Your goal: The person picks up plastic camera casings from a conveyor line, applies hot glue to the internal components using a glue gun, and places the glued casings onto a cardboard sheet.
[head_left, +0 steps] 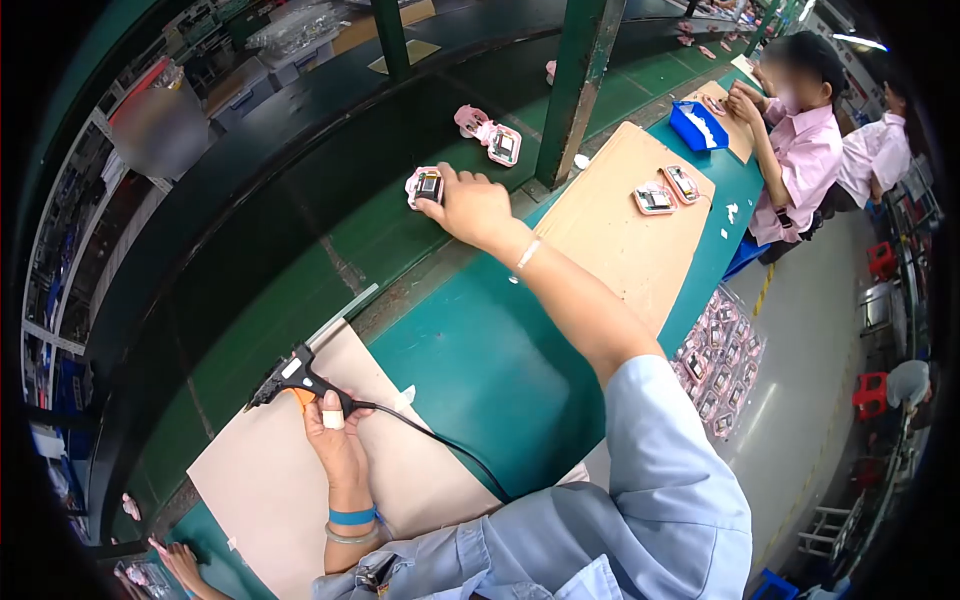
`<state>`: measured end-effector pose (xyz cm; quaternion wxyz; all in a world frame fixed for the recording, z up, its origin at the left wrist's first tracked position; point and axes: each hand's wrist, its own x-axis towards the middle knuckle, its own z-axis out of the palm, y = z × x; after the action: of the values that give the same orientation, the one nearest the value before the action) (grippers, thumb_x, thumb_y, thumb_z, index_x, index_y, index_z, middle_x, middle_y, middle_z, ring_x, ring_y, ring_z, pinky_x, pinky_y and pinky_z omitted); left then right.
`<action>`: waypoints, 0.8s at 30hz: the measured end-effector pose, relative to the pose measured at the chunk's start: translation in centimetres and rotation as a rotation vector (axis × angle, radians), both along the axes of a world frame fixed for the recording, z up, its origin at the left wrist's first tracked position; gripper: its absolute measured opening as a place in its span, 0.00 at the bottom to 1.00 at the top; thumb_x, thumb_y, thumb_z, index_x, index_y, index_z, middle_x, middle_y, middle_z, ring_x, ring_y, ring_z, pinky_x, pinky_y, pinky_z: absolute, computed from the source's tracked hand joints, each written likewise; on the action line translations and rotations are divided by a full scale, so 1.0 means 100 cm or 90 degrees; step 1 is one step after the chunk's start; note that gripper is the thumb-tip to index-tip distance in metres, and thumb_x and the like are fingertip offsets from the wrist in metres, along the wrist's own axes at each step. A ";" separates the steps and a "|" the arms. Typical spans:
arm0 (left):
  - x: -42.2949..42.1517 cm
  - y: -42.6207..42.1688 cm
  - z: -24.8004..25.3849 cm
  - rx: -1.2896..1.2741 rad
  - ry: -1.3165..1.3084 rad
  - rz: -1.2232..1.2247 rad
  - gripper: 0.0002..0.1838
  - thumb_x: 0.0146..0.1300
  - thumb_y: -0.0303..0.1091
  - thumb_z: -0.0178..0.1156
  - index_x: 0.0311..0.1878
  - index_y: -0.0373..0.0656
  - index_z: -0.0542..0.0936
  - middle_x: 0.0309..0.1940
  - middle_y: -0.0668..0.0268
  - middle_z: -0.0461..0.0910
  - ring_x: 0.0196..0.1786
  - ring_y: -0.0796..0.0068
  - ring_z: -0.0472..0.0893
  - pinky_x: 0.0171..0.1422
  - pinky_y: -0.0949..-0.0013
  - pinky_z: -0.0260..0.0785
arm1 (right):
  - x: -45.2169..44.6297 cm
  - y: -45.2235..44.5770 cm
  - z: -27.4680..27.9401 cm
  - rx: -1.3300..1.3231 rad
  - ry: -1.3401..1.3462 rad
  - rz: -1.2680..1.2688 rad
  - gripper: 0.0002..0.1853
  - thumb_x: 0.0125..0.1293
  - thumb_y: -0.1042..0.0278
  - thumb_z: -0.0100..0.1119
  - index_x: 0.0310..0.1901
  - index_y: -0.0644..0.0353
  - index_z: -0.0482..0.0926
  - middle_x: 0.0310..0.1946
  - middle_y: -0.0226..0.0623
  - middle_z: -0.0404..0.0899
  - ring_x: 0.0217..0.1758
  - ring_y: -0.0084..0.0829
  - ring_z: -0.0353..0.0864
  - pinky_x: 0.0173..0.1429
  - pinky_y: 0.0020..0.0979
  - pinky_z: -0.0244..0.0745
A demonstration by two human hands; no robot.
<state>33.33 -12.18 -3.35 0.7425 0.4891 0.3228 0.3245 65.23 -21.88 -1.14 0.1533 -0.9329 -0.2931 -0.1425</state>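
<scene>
My left hand point(338, 440) is closed around the handle of a black hot glue gun point(298, 375) with an orange trigger, a finger wrapped in white tape. The gun's nozzle points left and a black cord trails away over the bench. Stretched out over the green conveyor belt, my right hand point(474, 207) grips the edge of a pink-rimmed electronic casing point(427, 187) between thumb and fingers. A dark part shows inside that casing. Just beyond it, another open pink casing point(502, 145) with a pink figure-shaped piece point(471, 121) lies on the belt.
Two open casings point(655, 197) lie on a tan board point(590, 240) to the right. Farther along are a blue bin point(698, 126) and a co-worker in pink point(808, 150). A green post point(578, 90) rises beside the belt. Another person's hand point(182, 570) shows at bottom left.
</scene>
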 end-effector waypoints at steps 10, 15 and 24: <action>0.004 0.000 0.004 0.003 -0.030 -0.053 0.11 0.68 0.33 0.54 0.48 0.39 0.69 0.34 0.61 0.75 0.32 0.77 0.76 0.34 0.78 0.74 | 0.001 0.057 -0.034 0.016 0.023 -0.017 0.22 0.52 0.59 0.59 0.48 0.60 0.73 0.42 0.45 0.75 0.42 0.42 0.72 0.45 0.40 0.66; 0.001 -0.002 0.004 0.003 -0.005 -0.035 0.11 0.68 0.34 0.54 0.48 0.39 0.69 0.34 0.62 0.75 0.32 0.78 0.76 0.34 0.79 0.73 | -0.032 -0.047 0.008 0.124 0.054 0.099 0.26 0.53 0.61 0.58 0.56 0.51 0.68 0.45 0.41 0.73 0.48 0.42 0.72 0.52 0.39 0.66; 0.003 -0.003 0.003 0.040 0.003 -0.039 0.12 0.69 0.35 0.53 0.49 0.39 0.68 0.35 0.61 0.74 0.31 0.78 0.75 0.33 0.80 0.72 | -0.016 -0.243 -0.004 0.054 -0.009 -0.080 0.32 0.57 0.59 0.57 0.63 0.57 0.62 0.53 0.45 0.69 0.54 0.44 0.70 0.59 0.41 0.64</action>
<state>33.67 -12.51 -3.01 0.7355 0.5227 0.2992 0.3103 63.60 -46.14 -1.54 0.1812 -0.9410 -0.2289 -0.1708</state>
